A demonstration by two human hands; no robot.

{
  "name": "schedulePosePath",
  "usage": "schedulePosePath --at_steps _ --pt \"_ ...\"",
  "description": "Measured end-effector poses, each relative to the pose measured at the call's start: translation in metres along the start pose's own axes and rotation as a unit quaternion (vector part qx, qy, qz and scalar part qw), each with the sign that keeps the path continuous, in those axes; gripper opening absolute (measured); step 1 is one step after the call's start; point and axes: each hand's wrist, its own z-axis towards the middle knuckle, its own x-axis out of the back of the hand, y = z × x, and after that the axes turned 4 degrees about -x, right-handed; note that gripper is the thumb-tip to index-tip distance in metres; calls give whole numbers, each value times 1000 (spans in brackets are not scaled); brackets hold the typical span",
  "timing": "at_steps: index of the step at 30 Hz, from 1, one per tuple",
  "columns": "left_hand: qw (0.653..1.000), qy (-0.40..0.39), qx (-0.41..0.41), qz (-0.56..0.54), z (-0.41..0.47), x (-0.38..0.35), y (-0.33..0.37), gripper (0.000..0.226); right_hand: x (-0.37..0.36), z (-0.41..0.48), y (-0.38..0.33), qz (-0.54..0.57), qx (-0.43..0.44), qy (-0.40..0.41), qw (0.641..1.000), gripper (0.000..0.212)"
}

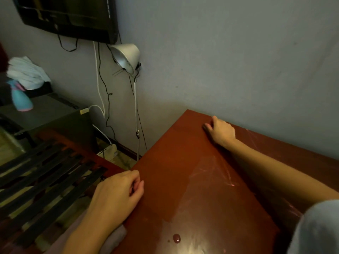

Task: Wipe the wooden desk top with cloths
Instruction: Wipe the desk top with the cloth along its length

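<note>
The right hand (221,132) lies at the far corner of the surface (183,180), close to the wall (238,61). Its fingers are bent down over a dark cloth (207,128) (only a sliver of it shows past the fingertips). The left hand (119,194) rests released on the left edge of the surface, fingers loosely curled, thumb near the forefinger. Under the left forearm a pale cloth (118,235) lies bunched at the near left edge. Wet streaks (214,171) shine between the two arms, and a drop (176,238) sits near the front. A grey sleeve (317,228) fills the lower right corner. Left of the surface are dark bed slats (45,180). A lamp (126,56) on a thin pole stands against the wall below a screen (69,15), with cables (104,88) trailing down. Further left, a blue spray bottle (21,97) stands on a grey box (51,114), a white towel (27,72) behind it.
</note>
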Motion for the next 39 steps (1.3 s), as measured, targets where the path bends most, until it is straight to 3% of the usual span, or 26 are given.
schedulePosePath --at_steps 3,6,10,14,19,21,25,30,32,35,39 --pt "1000 0 -1 3 1 -1 0 28 6 -33 -10 -18 26 0 999 32" --pt "1000 -1 -5 12 2 -2 -1 29 6 -63 -54 -34 116 -17 993 31" --pt "1000 -11 -1 11 2 0 -2 28 -8 -66 -129 32 215 -49 975 30" --pt "1000 -9 0 8 1 0 -1 26 -25 -9 -143 29 160 -59 985 30" --pt "1000 -13 -2 10 1 1 0 26 -16 39 -50 18 -20 -19 999 37" --pt "1000 -13 -4 10 1 -1 -1 26 -9 30 -19 9 -52 -6 999 37" --pt "1000 -11 -5 9 2 -3 -1 25 -1 -18 -20 5 11 0 1000 33" --pt "1000 -8 -4 14 3 -2 -1 25 -2 -63 -96 41 202 -57 977 26" --pt "1000 -8 -3 15 2 -1 -1 25 -8 -56 -119 68 233 -71 968 25" --pt "1000 -12 0 9 2 -2 -1 24 -19 -19 -128 69 194 -66 976 27" --pt "1000 -13 3 11 3 -1 -2 25 -21 33 -85 70 61 -36 995 34"
